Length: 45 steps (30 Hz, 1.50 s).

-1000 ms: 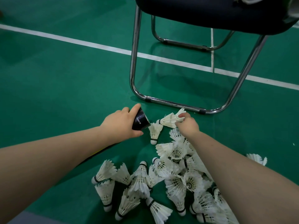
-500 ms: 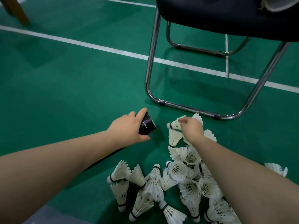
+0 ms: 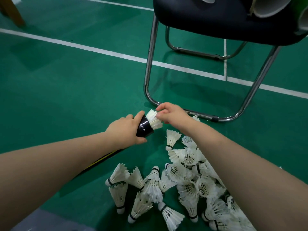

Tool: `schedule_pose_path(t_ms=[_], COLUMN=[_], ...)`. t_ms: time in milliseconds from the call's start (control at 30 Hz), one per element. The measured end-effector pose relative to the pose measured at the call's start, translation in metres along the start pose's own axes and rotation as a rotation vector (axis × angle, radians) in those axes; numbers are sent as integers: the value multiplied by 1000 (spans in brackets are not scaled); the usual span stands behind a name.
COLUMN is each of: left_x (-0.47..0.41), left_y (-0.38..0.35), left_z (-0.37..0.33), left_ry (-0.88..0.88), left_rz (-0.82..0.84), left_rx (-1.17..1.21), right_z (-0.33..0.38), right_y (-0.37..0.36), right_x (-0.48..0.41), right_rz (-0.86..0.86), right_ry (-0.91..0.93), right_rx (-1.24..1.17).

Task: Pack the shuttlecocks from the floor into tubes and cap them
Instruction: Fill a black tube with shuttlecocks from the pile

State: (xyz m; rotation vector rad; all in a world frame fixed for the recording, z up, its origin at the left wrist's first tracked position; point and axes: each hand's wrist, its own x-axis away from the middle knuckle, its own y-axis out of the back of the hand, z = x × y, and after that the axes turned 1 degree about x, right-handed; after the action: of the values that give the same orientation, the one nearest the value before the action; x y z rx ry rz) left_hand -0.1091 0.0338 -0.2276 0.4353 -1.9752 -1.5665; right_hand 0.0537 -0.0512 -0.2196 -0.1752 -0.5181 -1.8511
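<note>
My left hand (image 3: 124,130) grips the open end of a black tube (image 3: 144,127), whose body runs back under my forearm. A white shuttlecock (image 3: 154,120) sits partly inside the tube mouth, its feathers sticking out. My right hand (image 3: 172,115) pinches those feathers with curled fingers. A pile of several white shuttlecocks (image 3: 188,184) lies on the green floor below both hands, some under my right forearm. One lone shuttlecock (image 3: 172,138) lies just right of the tube mouth.
A chair with a chrome tube frame (image 3: 148,75) and a dark seat (image 3: 216,17) stands right behind my hands, with pale items on the seat. White court lines (image 3: 100,50) cross the green floor. A wooden leg (image 3: 12,11) shows at top left.
My right hand lifted a shuttlecock from the pile and brought it left into the tube mouth. My left hand kept its grip on the tube.
</note>
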Motion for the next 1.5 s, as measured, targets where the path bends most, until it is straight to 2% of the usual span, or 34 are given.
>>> schedule_pose_path(t_ms=[67, 167, 300, 400, 467, 567, 700, 767, 833, 900, 1067, 1133, 1233, 1333, 1433, 1500], left_x=[1, 3, 11, 21, 28, 29, 23, 22, 21, 19, 9, 4, -1, -3, -3, -2], left_y=[2, 6, 10, 9, 7, 6, 9, 7, 5, 2, -2, -4, -6, -9, -11, -13], left_z=[-2, -9, -17, -14, -7, 4, 15, 16, 17, 17, 17, 15, 11, 8, 6, 5], left_ry=[2, -18, -90, -109, -106, -74, 8, 26, 35, 33, 23, 24, 21, 12, 6, 7], left_rz=[-4, -39, -71, -42, -20, -5, -23, -18, 6, 22, 31, 38, 38, 44, 61, 74], left_rx=[-2, -9, -10, -29, -42, -36, -9, -11, -6, 2, 13, 18, 35, 45, 30, 20], right_z=[5, 9, 6, 3, 1, 0, 8, 14, 11, -9, -73, -91, -106, -108, -104, -97], right_y=[-3, -1, -5, -21, -35, -55, -61, -50, -36, -23, -11, -12, -14, -11, -7, -4], right_x=[3, 9, 13, 12, 11, 4, -4, -11, -22, -32, -19, -16, -15, -17, -22, -23], right_rz=[148, 351, 610, 717, 727, 613, 297, 81, -128, -245, -201, -162, -131, -173, -235, -337], right_ry=[-66, -175, -176, -182, -182, -172, -173, -201, -233, -257, -289, -262, -310, -321, -331, -317], right_rx=[41, -48, -101, -63, -28, -66, -181, -222, -145, 118, 891, 1035, 1085, 1066, 908, 725])
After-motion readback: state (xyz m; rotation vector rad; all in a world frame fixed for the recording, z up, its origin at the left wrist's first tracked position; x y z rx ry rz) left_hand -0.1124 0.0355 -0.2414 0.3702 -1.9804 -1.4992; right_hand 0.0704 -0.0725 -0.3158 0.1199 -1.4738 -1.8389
